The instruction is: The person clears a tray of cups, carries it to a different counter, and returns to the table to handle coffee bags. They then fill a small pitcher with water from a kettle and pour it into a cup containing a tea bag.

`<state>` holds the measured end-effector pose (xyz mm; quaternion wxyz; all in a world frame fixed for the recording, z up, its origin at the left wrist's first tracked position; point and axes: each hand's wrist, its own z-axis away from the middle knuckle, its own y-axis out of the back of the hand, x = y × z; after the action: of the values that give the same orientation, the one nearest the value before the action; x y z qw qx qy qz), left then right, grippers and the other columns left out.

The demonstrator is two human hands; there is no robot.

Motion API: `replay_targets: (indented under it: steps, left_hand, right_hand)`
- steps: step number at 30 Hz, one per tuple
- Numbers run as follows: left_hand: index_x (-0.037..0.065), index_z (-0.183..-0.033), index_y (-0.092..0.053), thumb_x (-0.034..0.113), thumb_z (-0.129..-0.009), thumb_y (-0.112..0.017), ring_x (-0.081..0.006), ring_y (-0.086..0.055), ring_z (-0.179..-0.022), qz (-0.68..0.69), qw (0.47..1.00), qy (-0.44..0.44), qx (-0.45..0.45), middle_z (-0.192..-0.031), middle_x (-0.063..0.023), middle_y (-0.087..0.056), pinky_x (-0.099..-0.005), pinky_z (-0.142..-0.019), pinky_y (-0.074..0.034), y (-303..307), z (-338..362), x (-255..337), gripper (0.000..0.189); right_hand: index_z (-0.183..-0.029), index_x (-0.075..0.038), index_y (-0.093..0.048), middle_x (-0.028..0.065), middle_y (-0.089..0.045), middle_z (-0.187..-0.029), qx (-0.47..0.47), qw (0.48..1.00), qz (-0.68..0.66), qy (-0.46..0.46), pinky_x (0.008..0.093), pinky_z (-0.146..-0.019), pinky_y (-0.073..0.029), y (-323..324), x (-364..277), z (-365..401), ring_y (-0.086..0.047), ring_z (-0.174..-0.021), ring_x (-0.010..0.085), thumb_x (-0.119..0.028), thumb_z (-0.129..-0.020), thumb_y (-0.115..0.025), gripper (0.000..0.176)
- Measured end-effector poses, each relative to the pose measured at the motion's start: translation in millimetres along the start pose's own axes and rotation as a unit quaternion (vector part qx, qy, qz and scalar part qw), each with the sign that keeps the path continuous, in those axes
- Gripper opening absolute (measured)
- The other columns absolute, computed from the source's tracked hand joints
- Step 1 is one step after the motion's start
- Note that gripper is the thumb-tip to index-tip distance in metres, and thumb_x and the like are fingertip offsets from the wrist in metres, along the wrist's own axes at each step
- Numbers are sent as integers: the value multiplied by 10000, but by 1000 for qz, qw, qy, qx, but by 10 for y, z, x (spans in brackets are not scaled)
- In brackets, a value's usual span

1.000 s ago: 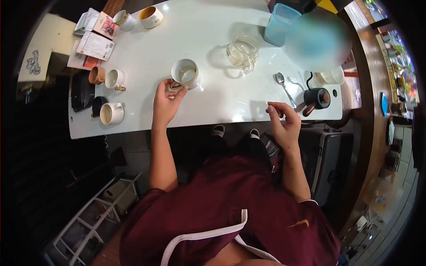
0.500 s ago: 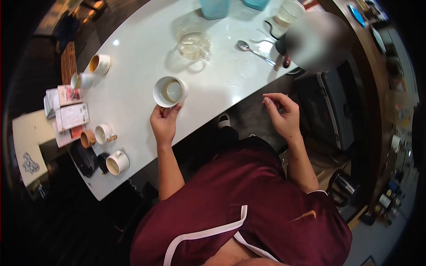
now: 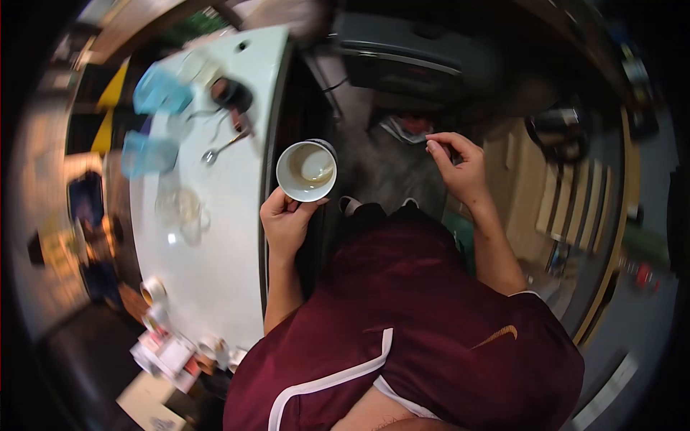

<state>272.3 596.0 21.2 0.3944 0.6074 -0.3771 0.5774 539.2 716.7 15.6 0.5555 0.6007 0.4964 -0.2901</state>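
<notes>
My left hand (image 3: pixel 286 224) grips a white mug (image 3: pixel 293 188) near its base, where the handle would be. The mug tips toward me, and its inside shows a little pale liquid or residue at the bottom. It is held over the gap just past the table's edge. My right hand (image 3: pixel 462 171) is raised in the air over the floor, its fingers curled in and the thumb close to the fingertips. Whatever those fingers may hold is hidden.
Along my left runs a white table (image 3: pixel 230 273) with a spoon (image 3: pixel 221 149), a clear glass jug (image 3: pixel 183 210), blue containers (image 3: pixel 149 154) and several mugs. Slatted wood (image 3: pixel 578 205) and a kettle (image 3: pixel 557 133) are on the right. A dark case (image 3: pixel 395 61) stands ahead.
My view has turned right, so the table now lies on my left. The mug has gone from above the table to beyond its edge, still in my left hand. My right hand keeps its curled pose.
</notes>
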Motion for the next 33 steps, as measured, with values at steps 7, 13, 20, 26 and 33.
replay_targets:
  steps: [7,13,20,26,33]
  left_hand:
    - [18,-831,-653,-15,-705,-776,-16,-297,-578,-104,970,9,-219,-633,101,-324,-191,-517,-261,-1151,-203,96,179]
    - [9,-830,-655,2,-724,-775,-15,-307,-582,-84,936,5,-343,-632,101,-339,-185,-518,-267,-2077,-79,30,161]
    - [2,-754,-613,60,-739,-792,-21,-318,-577,-111,855,-34,-506,-610,85,-338,-188,-510,-279,-2569,10,55,188]
    - [14,-685,-524,102,-744,-801,-28,-310,-578,-102,813,-10,-574,-602,81,-326,-195,-507,-271,-2486,-145,-100,296]
    - [28,-662,-460,130,-757,-797,-35,-296,-585,-134,790,-9,-598,-615,80,-327,-201,-517,-268,-2205,-383,-409,365]
  right_hand:
    - [-953,0,-677,6,-667,-798,215,968,34,-125,198,-607,-422,1350,348,847,-527,-672,40,-61,-877,-634,106]
    - [-949,-3,-677,2,-648,-739,347,923,84,-146,201,-587,-405,1966,430,1551,-499,-642,39,-66,-865,-648,110]
    - [-920,-10,-682,2,-620,-697,450,866,86,-200,208,-540,-396,1825,359,2206,-491,-603,44,-79,-852,-667,98]
    - [-930,-21,-685,21,-657,-729,498,821,118,-253,209,-556,-397,1267,143,2643,-526,-638,39,-98,-857,-663,109]
    - [-968,2,-673,8,-669,-789,602,718,98,-335,182,-634,-429,968,-66,3264,-570,-708,34,-121,-884,-649,151]
